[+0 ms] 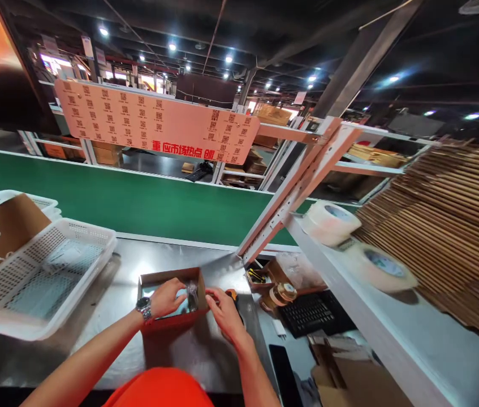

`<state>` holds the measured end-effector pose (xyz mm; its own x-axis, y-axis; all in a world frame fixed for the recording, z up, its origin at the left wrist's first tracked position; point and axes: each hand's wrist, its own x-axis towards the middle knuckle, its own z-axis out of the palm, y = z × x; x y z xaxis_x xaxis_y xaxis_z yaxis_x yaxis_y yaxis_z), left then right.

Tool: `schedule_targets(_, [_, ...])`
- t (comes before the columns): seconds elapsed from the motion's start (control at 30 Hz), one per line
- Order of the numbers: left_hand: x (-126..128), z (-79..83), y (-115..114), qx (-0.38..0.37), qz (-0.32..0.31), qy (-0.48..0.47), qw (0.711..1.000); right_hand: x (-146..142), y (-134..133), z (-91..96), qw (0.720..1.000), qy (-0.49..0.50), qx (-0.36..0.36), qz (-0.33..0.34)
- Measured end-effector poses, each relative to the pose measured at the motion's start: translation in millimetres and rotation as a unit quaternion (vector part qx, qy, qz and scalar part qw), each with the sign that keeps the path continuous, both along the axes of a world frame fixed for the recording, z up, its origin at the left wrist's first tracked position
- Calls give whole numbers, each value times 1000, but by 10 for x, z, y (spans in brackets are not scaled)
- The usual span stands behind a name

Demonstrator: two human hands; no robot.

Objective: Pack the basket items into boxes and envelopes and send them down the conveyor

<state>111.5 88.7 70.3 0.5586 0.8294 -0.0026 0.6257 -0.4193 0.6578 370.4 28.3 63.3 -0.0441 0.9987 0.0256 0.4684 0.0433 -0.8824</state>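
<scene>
Head view: with left hand [167,299] inside and right hand [223,312] beside an open cardboard box [175,323] on the steel worktable [205,362], cannot tell either grip; plastic-wrapped item [193,291] already inside, top not yet closed.

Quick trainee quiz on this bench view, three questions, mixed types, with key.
1. Multiple choice: which hand is over the open top of the cardboard box?
A) the left hand only
B) the right hand only
C) neither

2. True or false: the wristwatch is worn on the right arm.

3. Fill in the blank: the rolls on the white shelf, beside the stacked cardboard, are rolls of ____.

Key:
1. A; the right hand is at the box's right side.
2. False; it is on the left.
3. tape
</scene>
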Motion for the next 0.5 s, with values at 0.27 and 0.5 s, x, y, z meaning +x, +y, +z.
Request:
schedule_targets(0.27, [-1115,-478,-456,91,251,34,963,60,69,-626,942,265,-191,-74])
schedule_targets(0.5, [-1199,-574,-544,-113,123,23,986,-565,284,-907,970,170,-145,-98])
